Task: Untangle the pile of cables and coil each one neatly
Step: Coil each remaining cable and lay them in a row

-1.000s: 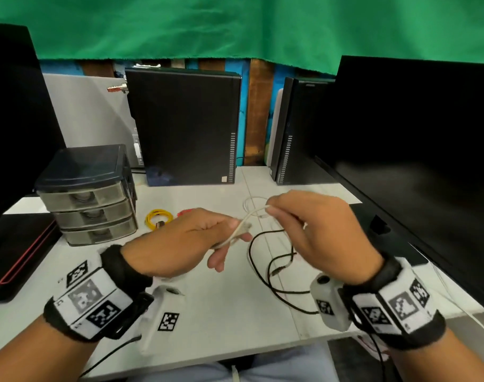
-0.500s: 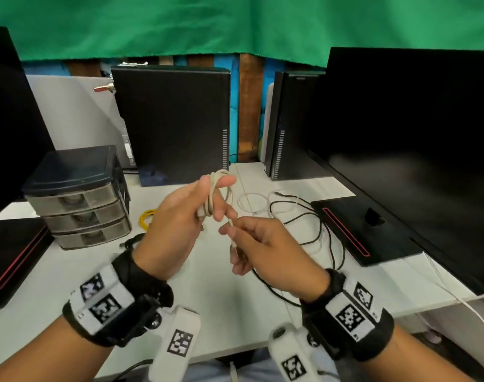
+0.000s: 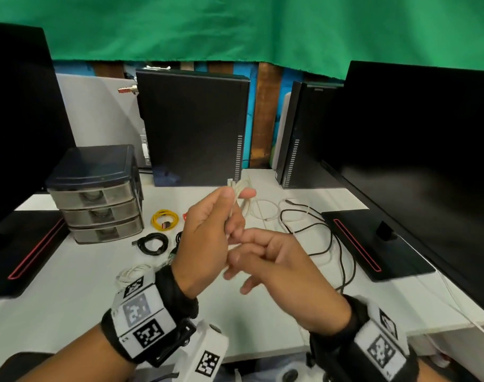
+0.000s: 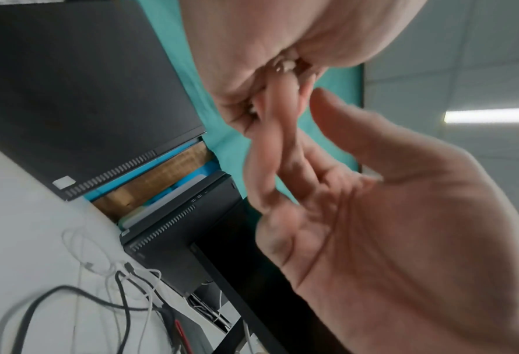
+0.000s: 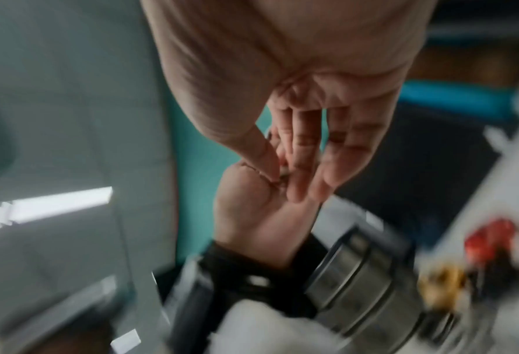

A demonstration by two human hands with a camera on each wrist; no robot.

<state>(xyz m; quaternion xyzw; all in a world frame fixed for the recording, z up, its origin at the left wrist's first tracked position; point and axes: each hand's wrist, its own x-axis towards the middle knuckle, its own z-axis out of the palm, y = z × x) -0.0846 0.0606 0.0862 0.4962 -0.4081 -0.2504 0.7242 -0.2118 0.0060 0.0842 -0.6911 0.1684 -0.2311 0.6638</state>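
My left hand [image 3: 236, 193] is raised over the white table [image 3: 70, 293] and pinches a small coil of white cable [image 3: 242, 201] between thumb and forefinger. My right hand [image 3: 243, 244] sits just below it, fingers curled at the coil's lower end; the left wrist view shows them pinching the white cable [image 4: 284, 65]. A loose black cable [image 3: 331, 244] sprawls on the table to the right, over a loose white cable [image 3: 262, 213]. The right wrist view is blurred.
A yellow coil [image 3: 165, 219], a black coil [image 3: 152, 242] and a white coil [image 3: 133, 274] lie left of my hands. A drawer unit [image 3: 97, 194] stands at the left, computer cases [image 3: 194, 128] behind, monitors [image 3: 417, 150] at both sides.
The stretched white cable has been wound into a small coil in my left hand, which rose. My right hand came in under it, close against the left.
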